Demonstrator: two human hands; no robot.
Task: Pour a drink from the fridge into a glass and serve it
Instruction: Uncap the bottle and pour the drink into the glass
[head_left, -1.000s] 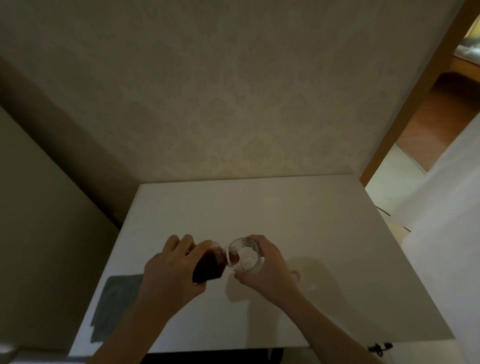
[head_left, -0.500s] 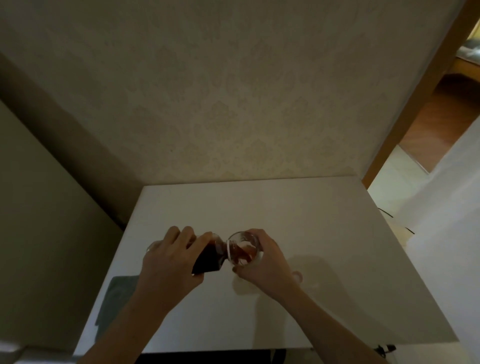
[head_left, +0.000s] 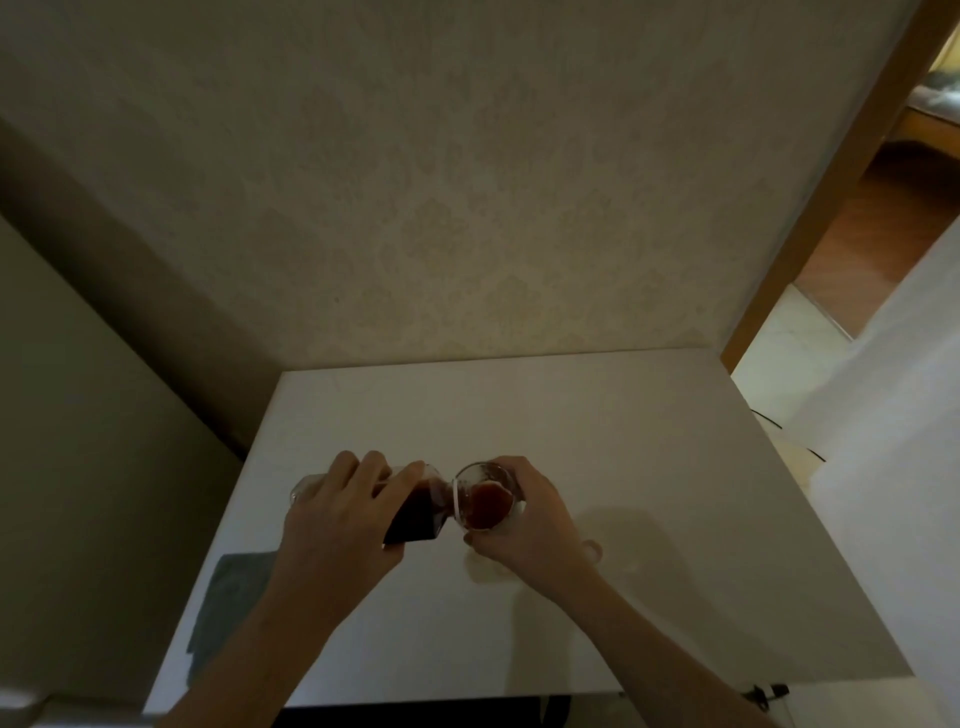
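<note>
Tipped bottle (head_left: 415, 512) left of glass (head_left: 485, 501), both above table (head_left: 623, 493)

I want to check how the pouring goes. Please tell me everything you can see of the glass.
The glass is small, clear and round, with an open mouth facing up. Dark reddish-brown drink fills part of it. It seems to stand on or just above the white table, near the middle; its base is hidden. The right hand wraps its right side. The bottle, tilted by the left hand, has its white-ringed mouth at the glass's left rim.
</note>
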